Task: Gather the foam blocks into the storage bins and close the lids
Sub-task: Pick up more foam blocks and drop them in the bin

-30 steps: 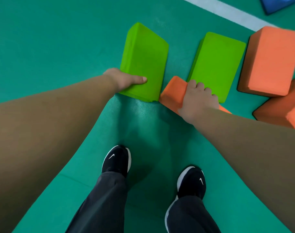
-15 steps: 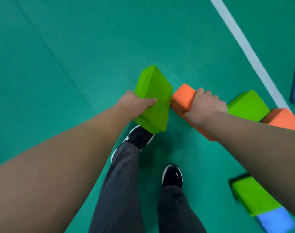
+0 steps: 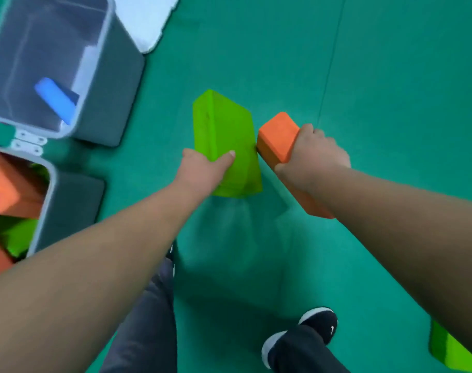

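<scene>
Green block [image 3: 224, 141] clamped in left grip [image 3: 202, 170], orange block [image 3: 276, 135] in right grip [image 3: 312, 157], both now off the floor [image 3: 377, 76], touching mid-air. View has swung to the open bins: far bin [image 3: 116, 98] holds one blue block [image 3: 56, 99], near bin [image 3: 73, 205] part full. Drop-off next, likely.

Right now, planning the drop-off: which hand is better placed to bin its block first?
Probably left. The left hand, gripping the green block, is nearer the open bins; the right hand, gripping the orange block, is beyond it.
</scene>
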Demonstrator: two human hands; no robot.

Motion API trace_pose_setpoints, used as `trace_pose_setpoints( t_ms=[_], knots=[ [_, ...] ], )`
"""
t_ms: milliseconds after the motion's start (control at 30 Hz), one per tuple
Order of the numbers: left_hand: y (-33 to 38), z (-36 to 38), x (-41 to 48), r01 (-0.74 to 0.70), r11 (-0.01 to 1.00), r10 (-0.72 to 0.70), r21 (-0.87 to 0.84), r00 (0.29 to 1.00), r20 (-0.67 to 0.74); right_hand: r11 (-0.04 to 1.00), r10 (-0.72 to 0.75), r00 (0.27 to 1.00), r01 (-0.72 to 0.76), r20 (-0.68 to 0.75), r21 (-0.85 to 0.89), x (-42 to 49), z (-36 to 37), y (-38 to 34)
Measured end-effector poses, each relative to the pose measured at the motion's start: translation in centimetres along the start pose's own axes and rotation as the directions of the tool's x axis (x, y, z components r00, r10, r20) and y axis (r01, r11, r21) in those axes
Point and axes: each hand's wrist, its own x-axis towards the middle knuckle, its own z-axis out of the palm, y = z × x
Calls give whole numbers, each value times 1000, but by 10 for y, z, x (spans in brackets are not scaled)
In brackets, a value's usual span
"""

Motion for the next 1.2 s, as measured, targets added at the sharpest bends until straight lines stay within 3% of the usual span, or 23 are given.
trace_pose_setpoints(
  t_ms=[167, 433, 567, 667, 767, 900, 967, 1200],
  knots=[
    [-76, -125, 87, -50, 997, 57, 53, 988, -143, 989, -145, 989, 145, -18, 6, 34, 19, -170],
    [-139, -305, 200, -59, 992, 15, -110, 930, -366, 963, -258, 962, 264, -88, 56, 94, 3, -416],
    [-145, -383, 249, -72, 995, 30, -68, 875, -484, 942, -331, 924, 335, -190, -11, 131, -23, -507],
    [-148, -428, 279, -130, 991, 86, -43, 831, -550, 913, -406, 853, 392, -329, -110, 147, -46, -560],
    [-155, -452, 299, -169, 985, 134, -34, 873, -469, 863, -502, 783, 482, -368, -152, 156, -56, -599],
    [-177, -445, 298, -102, 994, 109, 45, 973, -203, 784, -605, 796, 601, 26, -154, 155, -35, -620],
    [-190, -429, 290, -63, 994, 71, 88, 993, -95, 773, -598, 791, 611, 125, -170, 147, -17, -613],
    [-199, -354, 260, -58, 982, 49, 181, 997, 59, 842, -466, 857, 506, 221, -187, 121, 30, -524]
  ],
)
